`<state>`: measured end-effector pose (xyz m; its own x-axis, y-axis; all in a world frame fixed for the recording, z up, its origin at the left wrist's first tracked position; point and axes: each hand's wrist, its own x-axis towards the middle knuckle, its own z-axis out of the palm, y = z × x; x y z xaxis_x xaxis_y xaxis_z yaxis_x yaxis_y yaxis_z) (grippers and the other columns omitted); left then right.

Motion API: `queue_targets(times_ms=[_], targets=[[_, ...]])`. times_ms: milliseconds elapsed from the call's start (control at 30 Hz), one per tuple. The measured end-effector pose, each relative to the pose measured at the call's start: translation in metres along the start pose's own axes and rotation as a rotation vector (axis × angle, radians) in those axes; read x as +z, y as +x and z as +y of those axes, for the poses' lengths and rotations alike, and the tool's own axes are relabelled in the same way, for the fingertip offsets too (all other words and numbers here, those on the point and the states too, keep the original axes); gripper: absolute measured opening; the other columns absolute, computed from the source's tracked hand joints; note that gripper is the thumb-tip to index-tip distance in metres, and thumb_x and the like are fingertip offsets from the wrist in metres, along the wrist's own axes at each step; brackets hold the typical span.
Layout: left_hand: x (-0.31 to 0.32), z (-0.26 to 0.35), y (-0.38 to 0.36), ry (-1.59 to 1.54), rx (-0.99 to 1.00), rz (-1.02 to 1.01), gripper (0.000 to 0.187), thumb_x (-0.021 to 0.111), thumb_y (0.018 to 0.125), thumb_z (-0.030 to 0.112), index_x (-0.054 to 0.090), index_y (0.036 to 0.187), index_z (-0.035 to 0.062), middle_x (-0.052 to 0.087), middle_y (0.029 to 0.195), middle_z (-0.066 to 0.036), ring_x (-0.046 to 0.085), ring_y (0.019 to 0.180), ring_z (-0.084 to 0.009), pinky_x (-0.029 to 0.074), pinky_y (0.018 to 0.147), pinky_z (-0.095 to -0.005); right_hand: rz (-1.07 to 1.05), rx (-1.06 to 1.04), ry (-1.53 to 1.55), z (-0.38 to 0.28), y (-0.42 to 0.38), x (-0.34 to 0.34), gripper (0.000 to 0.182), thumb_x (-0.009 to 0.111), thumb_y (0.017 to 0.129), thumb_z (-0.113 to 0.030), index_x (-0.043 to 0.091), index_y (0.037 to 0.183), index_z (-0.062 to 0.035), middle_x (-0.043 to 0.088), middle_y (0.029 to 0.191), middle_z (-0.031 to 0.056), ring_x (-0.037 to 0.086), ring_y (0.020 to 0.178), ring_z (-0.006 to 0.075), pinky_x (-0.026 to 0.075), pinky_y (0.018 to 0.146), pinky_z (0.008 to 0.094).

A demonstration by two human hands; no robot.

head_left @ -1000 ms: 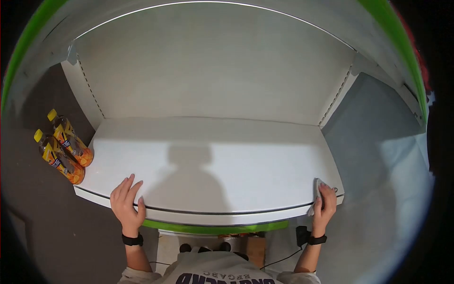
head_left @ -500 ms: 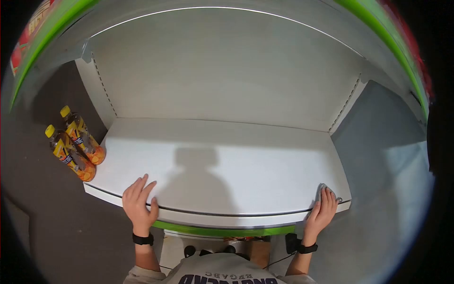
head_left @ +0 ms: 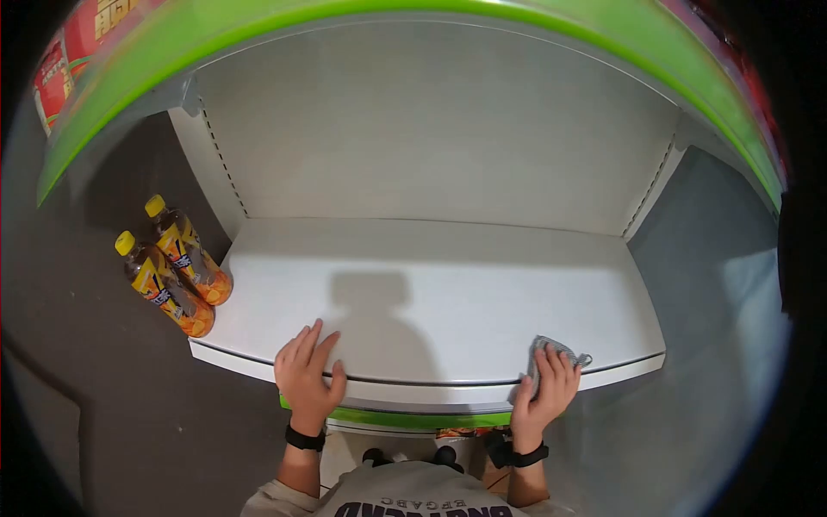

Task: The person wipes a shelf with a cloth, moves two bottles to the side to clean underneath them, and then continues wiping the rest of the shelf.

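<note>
My right hand [head_left: 549, 392] lies over a small grey cloth [head_left: 543, 353] near the front edge of the white shelf [head_left: 482, 302], right of the middle. The cloth is pressed against the shelf surface under the fingers, and a small loop sticks out on its right. Toward the left, my left hand [head_left: 308, 375] rests at the front edge with fingers stretched out and nothing in them. Two orange drink bottles with yellow caps stand at the shelf's left end: a nearer bottle [head_left: 164, 289] and a farther bottle [head_left: 191, 257].
A white back panel [head_left: 431, 129] rises behind the shelf. An upper shelf with a green front strip [head_left: 345, 13] hangs overhead, with red packages [head_left: 77, 52] at its upper left. Below the front edge runs another green strip [head_left: 413, 421].
My right hand has slid the cloth leftward along the front edge. My left hand has shifted slightly right along the edge. The view has tilted, showing more of the upper green strip.
</note>
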<state>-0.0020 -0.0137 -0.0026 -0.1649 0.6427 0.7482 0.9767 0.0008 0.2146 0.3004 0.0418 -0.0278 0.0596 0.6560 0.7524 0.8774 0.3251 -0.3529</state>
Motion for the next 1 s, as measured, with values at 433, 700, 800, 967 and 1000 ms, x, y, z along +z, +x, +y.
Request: queue_targets(times_ms=[433, 700, 800, 967, 1000], targets=[[0.004, -0.006, -0.003, -0.044, 0.006, -0.028, 0.035, 0.057, 0.073, 0.021, 0.065, 0.106, 0.0124, 0.058, 0.121, -0.010, 0.053, 0.109, -0.0284, 0.037, 0.092, -0.0404, -0.265, -0.286, 0.189, -0.127, -0.011, 0.024, 0.044, 0.061, 0.074, -0.025, 0.058, 0.115, -0.0070, 0.055, 0.119, 0.0113, 0.047, 0.112, 0.0278, 0.028, 0.100, 0.0490], [0.001, -0.005, -0.003, -0.034, 0.017, -0.058, 0.036, 0.056, 0.074, 0.019, 0.065, 0.108, 0.0119, 0.057, 0.123, -0.009, 0.052, 0.111, -0.0277, 0.035, 0.094, -0.0405, -0.434, -0.512, 0.245, -0.164, -0.009, 0.032, 0.052, 0.058, 0.081, -0.029, 0.048, 0.125, -0.0025, 0.049, 0.125, 0.0155, 0.044, 0.118, 0.0274, 0.030, 0.101, 0.0473], [0.000, -0.003, -0.003, -0.038, 0.014, -0.065, 0.036, 0.056, 0.074, 0.018, 0.065, 0.108, 0.0113, 0.056, 0.123, -0.009, 0.052, 0.111, -0.0277, 0.035, 0.094, -0.0408, -0.486, -0.525, 0.334, -0.152, -0.006, 0.025, 0.054, 0.058, 0.081, -0.032, 0.048, 0.125, -0.0027, 0.048, 0.126, 0.0155, 0.043, 0.118, 0.0268, 0.030, 0.101, 0.0459], [0.002, -0.004, -0.005, -0.005, 0.042, -0.044, 0.036, 0.057, 0.073, 0.014, 0.064, 0.108, 0.0101, 0.056, 0.123, -0.010, 0.051, 0.112, -0.0290, 0.035, 0.094, -0.0409, -0.498, -0.439, 0.347, -0.122, 0.001, 0.010, 0.056, 0.060, 0.080, -0.033, 0.048, 0.125, -0.0034, 0.047, 0.128, 0.0141, 0.043, 0.119, 0.0280, 0.031, 0.101, 0.0451], [0.002, -0.004, -0.004, 0.005, 0.044, -0.037, 0.036, 0.057, 0.072, 0.014, 0.064, 0.108, 0.0105, 0.056, 0.123, -0.010, 0.051, 0.111, -0.0293, 0.035, 0.093, -0.0406, -0.495, -0.412, 0.349, -0.113, 0.004, 0.008, 0.056, 0.061, 0.079, -0.033, 0.049, 0.125, -0.0037, 0.047, 0.128, 0.0136, 0.043, 0.118, 0.0287, 0.031, 0.101, 0.0452]])
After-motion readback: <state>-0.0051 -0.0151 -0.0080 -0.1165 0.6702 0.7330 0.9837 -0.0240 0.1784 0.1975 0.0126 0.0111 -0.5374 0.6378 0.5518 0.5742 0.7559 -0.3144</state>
